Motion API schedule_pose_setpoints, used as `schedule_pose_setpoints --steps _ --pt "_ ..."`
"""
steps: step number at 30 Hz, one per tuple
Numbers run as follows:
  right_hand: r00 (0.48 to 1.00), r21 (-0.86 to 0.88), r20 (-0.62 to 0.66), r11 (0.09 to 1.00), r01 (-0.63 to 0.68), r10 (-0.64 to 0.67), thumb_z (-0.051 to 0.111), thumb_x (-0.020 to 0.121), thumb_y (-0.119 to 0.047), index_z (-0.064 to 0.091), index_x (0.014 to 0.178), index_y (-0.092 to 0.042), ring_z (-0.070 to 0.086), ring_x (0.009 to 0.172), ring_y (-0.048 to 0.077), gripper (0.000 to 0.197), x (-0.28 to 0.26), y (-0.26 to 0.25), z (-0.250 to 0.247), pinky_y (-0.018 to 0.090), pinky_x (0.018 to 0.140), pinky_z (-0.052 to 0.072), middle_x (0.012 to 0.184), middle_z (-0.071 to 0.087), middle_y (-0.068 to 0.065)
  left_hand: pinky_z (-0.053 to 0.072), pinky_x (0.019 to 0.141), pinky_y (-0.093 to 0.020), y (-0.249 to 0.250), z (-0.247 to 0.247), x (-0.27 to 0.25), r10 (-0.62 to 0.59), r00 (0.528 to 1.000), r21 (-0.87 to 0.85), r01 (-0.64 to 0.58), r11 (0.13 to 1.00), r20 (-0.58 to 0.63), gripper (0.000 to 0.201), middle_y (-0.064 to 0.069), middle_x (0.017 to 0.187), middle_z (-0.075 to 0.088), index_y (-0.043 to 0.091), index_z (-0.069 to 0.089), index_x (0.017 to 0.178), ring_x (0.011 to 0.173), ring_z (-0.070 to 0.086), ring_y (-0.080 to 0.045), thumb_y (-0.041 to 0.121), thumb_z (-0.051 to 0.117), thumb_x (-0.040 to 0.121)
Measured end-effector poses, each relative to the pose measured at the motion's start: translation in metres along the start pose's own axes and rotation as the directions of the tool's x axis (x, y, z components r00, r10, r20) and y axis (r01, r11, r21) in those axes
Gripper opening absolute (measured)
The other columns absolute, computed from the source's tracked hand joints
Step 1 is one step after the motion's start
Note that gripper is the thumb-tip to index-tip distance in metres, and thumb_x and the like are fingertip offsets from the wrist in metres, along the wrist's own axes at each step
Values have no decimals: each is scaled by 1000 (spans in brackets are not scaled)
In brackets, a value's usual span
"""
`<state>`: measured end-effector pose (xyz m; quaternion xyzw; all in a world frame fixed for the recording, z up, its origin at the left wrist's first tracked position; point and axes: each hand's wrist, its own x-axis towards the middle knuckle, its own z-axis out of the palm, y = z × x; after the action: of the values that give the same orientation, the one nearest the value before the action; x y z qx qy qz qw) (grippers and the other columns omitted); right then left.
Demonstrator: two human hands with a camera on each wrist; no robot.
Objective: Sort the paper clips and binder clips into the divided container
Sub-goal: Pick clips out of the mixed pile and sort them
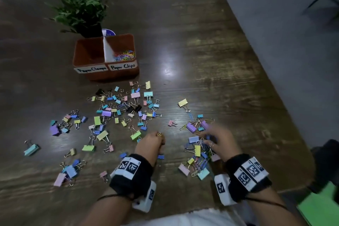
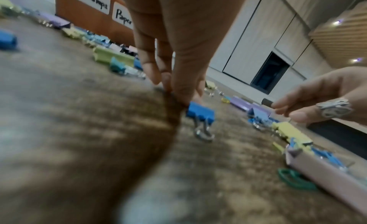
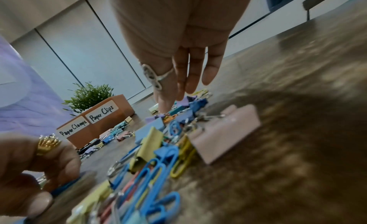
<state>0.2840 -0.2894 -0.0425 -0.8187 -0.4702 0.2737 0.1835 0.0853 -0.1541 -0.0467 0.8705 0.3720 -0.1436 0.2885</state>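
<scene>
A dark wooden table [image 1: 192, 46] fills most of the head view, and the orange divided container [image 1: 113, 73] stands in the upper left of the frame, just in front of a small potted plant [image 1: 78, 5]. Its left compartment, labelled "Paper Clamps", looks bare as far as can be seen, while the right one, labelled "Paper Clips", holds a heap of coloured paper clips [image 1: 124, 54]. Pastel binder clips [image 1: 117, 108] lie scattered across the middle and left of the frame below the container, with a second, mixed cluster of binder clips and paper clips [image 1: 197, 156] at lower right. The left hand [image 1: 151, 142], wearing a gold ring, is at lower centre with its fingers pointing down at the table; in the left wrist view the fingertips [image 2: 178, 92] press on the wood right against a small blue binder clip [image 2: 200, 113], touching its edge, but whether they pinch it cannot be told. The right hand [image 1: 219, 142] hovers over the mixed cluster at lower right, its fingers [image 3: 195, 75] stretched out fairly straight and relaxed above the pile, holding nothing that shows. A large pink binder clip [image 3: 224, 136] lies at the near edge of that cluster in the right wrist view, beside blue and yellow paper clips.
</scene>
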Motion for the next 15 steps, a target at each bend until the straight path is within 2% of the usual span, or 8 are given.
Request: schedule_pose_setpoints --steps 2,3,5,6,8,11,13,15 --pt "1000 -23 -10 999 -26 26 71 79 -14 70 98 -17 48 86 7 19 -11 6 -1 8 70 35 90 52 -8 53 78 -29 -6 5 -1 1 1000 -36 -1 999 -2 22 -1 96 64 23 58 81 85 65 -15 2 51 86" --pt "999 -17 -22 999 -47 46 72 78 -12 70 97 -16 48 83 4 19 -15 9 -1 6 71 37 89 52 -8 53 79 -29 -10 9 0 8 1000 -55 -8 998 -5 25 0 92 64 24 58 79 83 66 -14 1 50 86" --pt "995 18 -23 995 -97 97 74 75 -9 70 96 -13 51 80 2 22 -21 13 -2 -1 72 37 89 51 -9 51 75 -18 -10 8 -1 28 999 37 -29 999 25 22 8 91 61 20 60 91 77 63 -3 2 48 88" --pt "993 28 -15 993 -115 116 76 73 -10 69 97 -14 54 84 4 25 -24 14 -1 0 77 38 89 51 -10 50 76 -16 -11 9 0 33 999 55 -34 998 27 23 9 95 62 18 60 99 79 63 -1 2 47 89" --pt "990 28 16 989 -143 143 80 68 -17 67 101 -17 54 91 9 35 -28 13 2 15 87 44 93 50 -13 50 80 -16 -4 6 1 85 995 80 -89 993 47 24 5 104 61 16 58 107 84 62 -3 3 48 90" --pt "984 48 43 983 -176 175 82 63 -28 63 109 -21 51 98 7 51 -34 5 7 24 94 44 102 51 -14 43 67 -4 17 4 -3 245 967 139 -253 957 74 18 5 102 54 12 58 108 79 55 0 11 47 94" --pt "981 32 48 981 -191 189 82 63 -27 60 112 -23 48 102 7 54 -37 2 10 25 96 42 107 50 -12 39 71 -9 40 8 -8 330 943 238 -332 913 50 23 4 104 50 16 57 116 84 50 -5 23 50 94" --pt "981 18 44 982 -189 188 80 66 -21 58 113 -22 46 103 7 53 -39 3 12 21 95 39 112 51 -9 41 81 -26 61 15 -12 372 924 344 -380 859 91 44 -3 109 48 29 40 136 98 47 -17 22 51 94"
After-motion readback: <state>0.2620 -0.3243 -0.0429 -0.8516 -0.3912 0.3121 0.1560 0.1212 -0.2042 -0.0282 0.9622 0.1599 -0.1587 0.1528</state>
